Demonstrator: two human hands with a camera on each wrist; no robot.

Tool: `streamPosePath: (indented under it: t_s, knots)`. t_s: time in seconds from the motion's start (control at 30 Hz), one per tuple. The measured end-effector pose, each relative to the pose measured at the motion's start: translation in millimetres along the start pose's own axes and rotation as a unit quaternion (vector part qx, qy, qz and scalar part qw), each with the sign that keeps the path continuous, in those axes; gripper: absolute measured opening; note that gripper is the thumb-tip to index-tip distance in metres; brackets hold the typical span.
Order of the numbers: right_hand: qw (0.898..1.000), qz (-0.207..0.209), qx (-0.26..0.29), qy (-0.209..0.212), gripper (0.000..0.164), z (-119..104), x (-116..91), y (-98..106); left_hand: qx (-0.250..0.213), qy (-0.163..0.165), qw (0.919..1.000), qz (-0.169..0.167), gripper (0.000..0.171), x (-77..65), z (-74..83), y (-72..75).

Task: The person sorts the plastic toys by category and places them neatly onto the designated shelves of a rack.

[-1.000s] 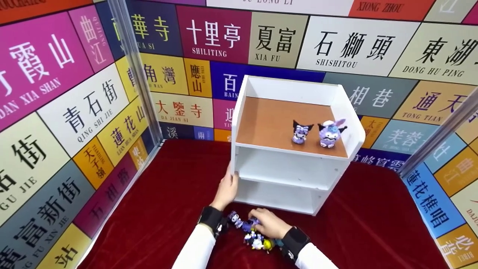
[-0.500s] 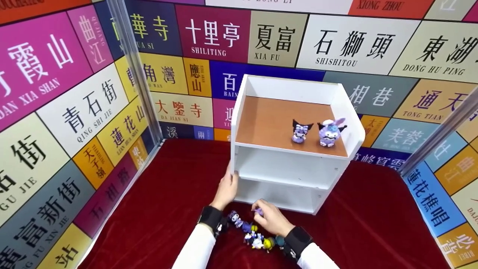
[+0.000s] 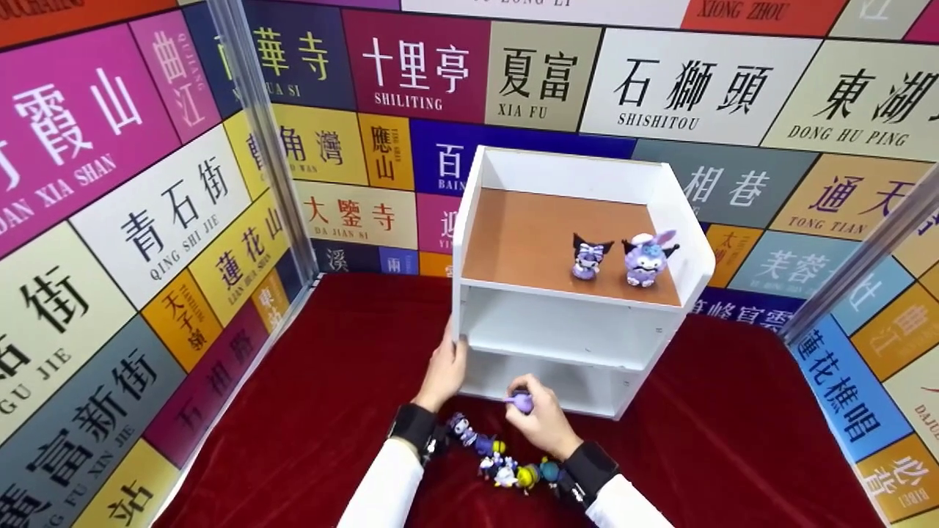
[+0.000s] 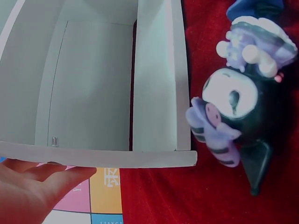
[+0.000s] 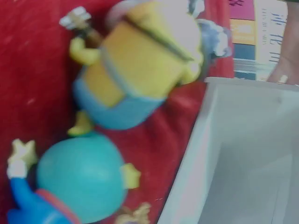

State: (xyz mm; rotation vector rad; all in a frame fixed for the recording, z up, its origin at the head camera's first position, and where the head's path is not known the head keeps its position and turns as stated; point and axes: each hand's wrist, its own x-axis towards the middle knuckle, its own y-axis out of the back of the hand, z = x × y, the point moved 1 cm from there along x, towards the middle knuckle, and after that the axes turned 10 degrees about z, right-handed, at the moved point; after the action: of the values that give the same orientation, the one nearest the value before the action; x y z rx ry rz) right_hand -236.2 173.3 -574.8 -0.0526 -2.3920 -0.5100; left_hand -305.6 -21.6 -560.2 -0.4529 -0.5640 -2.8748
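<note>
My left hand (image 3: 444, 370) rests against the outer left side of a white shelf unit (image 3: 557, 330). In the left wrist view its fingers (image 4: 70, 179) lie along the outside of the panel. My right hand (image 3: 546, 419) pinches a small purple figurine (image 3: 522, 402) before the bottom compartment; most of that figurine is covered by the fingers. Several figurines lie on the red cloth between the wrists. Among them are a black-hooded one with a striped purple bow (image 4: 215, 128), a yellow one in blue overalls (image 5: 140, 60) and one with a teal head (image 5: 81, 177).
Two purple figurines, one with black ears (image 3: 587, 260) and one with a white cap (image 3: 647, 262), stand on the shelf's brown top at the front right. Red cloth (image 3: 315, 411) covers the table. Printed sign walls (image 3: 425, 66) enclose the back and sides.
My right hand has lifted the purple figurine from the group and moved it forward, close to the shelf's bottom compartment. The left hand stays at the side panel.
</note>
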Motion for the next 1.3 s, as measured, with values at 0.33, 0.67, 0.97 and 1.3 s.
streamPosePath:
  t_s: [0.33, 0.67, 0.97, 1.3]
  knots:
    - [0.994, 0.074, 0.065, -0.037, 0.02, -53, 25, 21, 0.004, 0.004, 1.0, -0.006, 0.057, 1.3, -1.2, -1.0]
    - [0.989, 0.099, 0.085, -0.069, 0.029, -25, 24, 21, 0.013, 0.008, 0.9999, 0.002, 0.057, -0.5, -0.6, -0.6]
    - [0.976, 0.045, 0.191, -0.098, 0.057, -30, 30, 30, 0.011, 0.005, 0.9999, 0.007, 0.057, -0.4, -0.4, 0.3]
    - [0.976, 0.028, 0.212, -0.045, 0.068, -42, 42, 42, -0.006, 0.002, 1.0, 0.002, 0.057, -1.0, -0.2, 0.2]
